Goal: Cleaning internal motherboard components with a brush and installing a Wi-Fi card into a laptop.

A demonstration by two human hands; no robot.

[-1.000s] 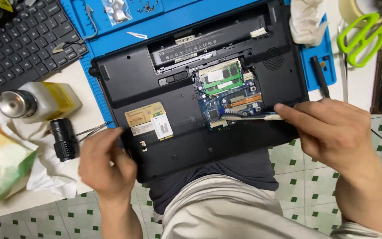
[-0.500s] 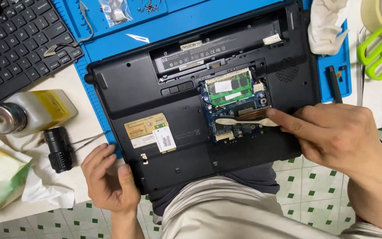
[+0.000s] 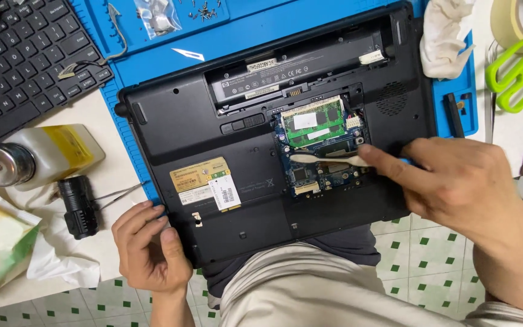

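Observation:
A black laptop (image 3: 213, 121) lies bottom-up on a blue work mat (image 3: 286, 30), with its battery bay empty and a hatch open over a green memory module (image 3: 313, 124) and a blue circuit board (image 3: 325, 172). My right hand (image 3: 461, 181) pinches a thin pale stick-like tool (image 3: 328, 159) whose tip rests across the board. My left hand (image 3: 149, 248) grips the laptop's near left corner, thumb on the casing.
A detached keyboard (image 3: 19, 54) lies at far left. A capped liquid bottle (image 3: 37, 154), a small black cylinder (image 3: 78, 206) and crumpled cloth (image 3: 7, 248) sit at left. Loose screws (image 3: 198, 9), a white rag (image 3: 446, 36), green scissors (image 3: 519, 69) and tape (image 3: 516, 18) lie beyond.
The view has drifted, so the laptop sits further right in frame. My right hand stays over the open hatch, with the tool's tip still on the board. My left hand keeps its grip.

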